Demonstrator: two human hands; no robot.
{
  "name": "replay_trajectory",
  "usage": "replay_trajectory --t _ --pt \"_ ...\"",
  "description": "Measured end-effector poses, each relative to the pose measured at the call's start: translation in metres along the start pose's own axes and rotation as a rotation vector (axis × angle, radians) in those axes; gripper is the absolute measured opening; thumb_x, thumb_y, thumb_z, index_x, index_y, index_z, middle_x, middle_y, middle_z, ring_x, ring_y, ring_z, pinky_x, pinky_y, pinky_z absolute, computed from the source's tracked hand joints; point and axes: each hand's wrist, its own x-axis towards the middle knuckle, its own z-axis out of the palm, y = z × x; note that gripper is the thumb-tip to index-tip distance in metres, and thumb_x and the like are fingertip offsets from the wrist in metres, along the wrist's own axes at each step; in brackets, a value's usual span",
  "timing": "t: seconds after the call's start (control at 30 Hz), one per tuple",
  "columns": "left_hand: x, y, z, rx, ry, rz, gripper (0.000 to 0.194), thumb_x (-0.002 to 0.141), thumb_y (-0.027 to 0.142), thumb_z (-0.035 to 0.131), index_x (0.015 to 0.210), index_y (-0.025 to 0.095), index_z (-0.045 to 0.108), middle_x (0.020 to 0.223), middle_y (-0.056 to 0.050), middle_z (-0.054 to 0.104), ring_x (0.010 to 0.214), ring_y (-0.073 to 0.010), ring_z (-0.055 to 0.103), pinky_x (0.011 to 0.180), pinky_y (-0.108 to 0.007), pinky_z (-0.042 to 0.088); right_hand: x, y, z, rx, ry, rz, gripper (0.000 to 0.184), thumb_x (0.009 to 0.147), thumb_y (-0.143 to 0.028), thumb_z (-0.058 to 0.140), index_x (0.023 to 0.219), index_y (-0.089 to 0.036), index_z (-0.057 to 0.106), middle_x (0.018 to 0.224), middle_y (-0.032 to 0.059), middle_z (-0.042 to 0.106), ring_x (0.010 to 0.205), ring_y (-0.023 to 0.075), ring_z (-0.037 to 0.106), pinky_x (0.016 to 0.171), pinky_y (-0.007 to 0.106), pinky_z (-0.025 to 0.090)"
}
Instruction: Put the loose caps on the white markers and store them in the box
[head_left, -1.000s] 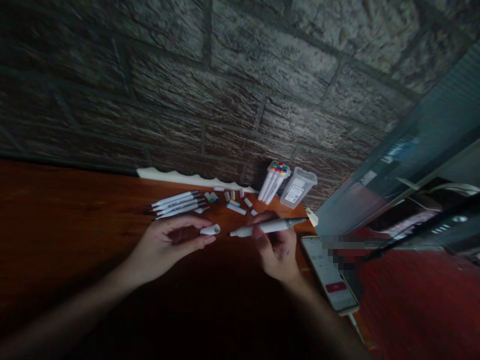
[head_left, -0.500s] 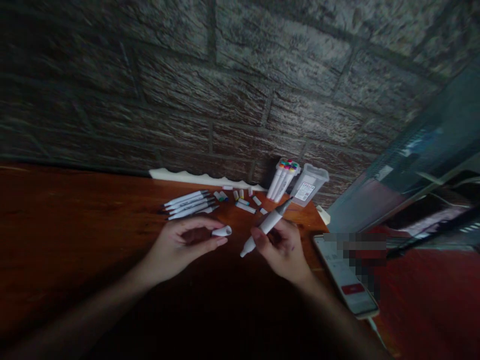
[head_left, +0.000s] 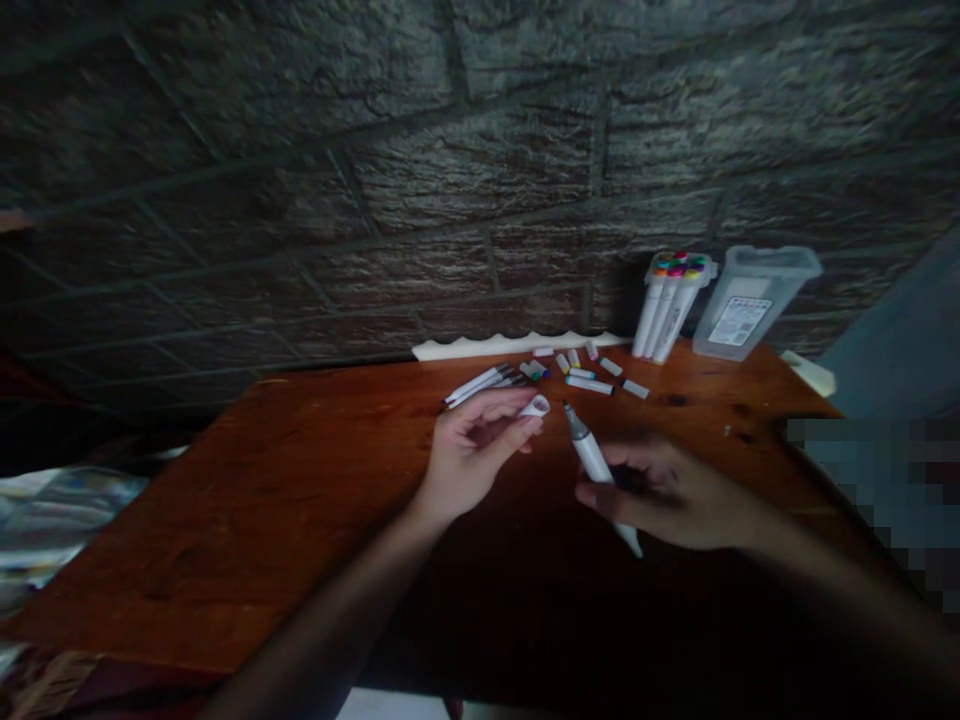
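Note:
Between the thumb and fingers of my left hand is a white marker cap, its hollow end turned to the right. My right hand grips an uncapped white marker by its barrel, the grey tip slanting up and left, a short gap from the cap. Behind my left hand lie several uncapped markers, partly hidden by my fingers. Loose caps are scattered on the table beyond both hands, beside a capped-looking white marker piece.
A clear case filled with upright markers stands by the stone wall, and a transparent labelled container is to its right. A scalloped white strip runs along the back of the wooden table. Crumpled plastic is beyond the left edge.
My view has swung, so the table's left edge now shows. The marker in my right hand has turned from pointing up and right to up and left, towards the cap.

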Motion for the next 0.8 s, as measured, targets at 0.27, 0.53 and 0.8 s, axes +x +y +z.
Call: replay_trajectory --t 0.27,0.53,0.8 --pt "-0.0008 0.0033 0.0022 0.086 0.046 -0.041 0.02 0.074 0.021 0.077 0.093 0.017 0.072 0.087 -0.005 0.076 0.063 -0.0118 0.067 0.055 -0.021 0.058 -0.0011 0.0004 0.002 0.034 0.013 -0.028 0.021 0.088 -0.035 0.06 0.086 -0.015 0.066 0.06 -0.0033 0.056 0.047 0.0068 0.046 0.041 0.017 0.035" --pt "-0.0012 0.0052 0.0015 0.094 0.038 0.002 0.017 0.076 0.02 0.075 0.092 0.018 0.073 0.087 -0.003 0.076 0.059 -0.0099 0.067 0.054 -0.019 0.057 -0.0009 0.0022 0.0038 -0.028 0.025 -0.036 0.022 0.087 -0.037 0.06 0.089 -0.016 0.068 0.063 -0.0024 0.061 0.046 0.0076 0.048 0.04 0.019 0.035" --pt "-0.0023 0.004 0.0027 0.077 0.014 0.032 0.019 0.074 0.019 0.076 0.092 0.021 0.073 0.092 -0.003 0.077 0.069 -0.0128 0.07 0.056 -0.02 0.057 -0.0004 0.0035 0.0024 -0.05 0.014 -0.038 0.021 0.088 -0.036 0.06 0.083 -0.016 0.066 0.058 -0.0033 0.057 0.046 0.0071 0.047 0.041 0.019 0.033"
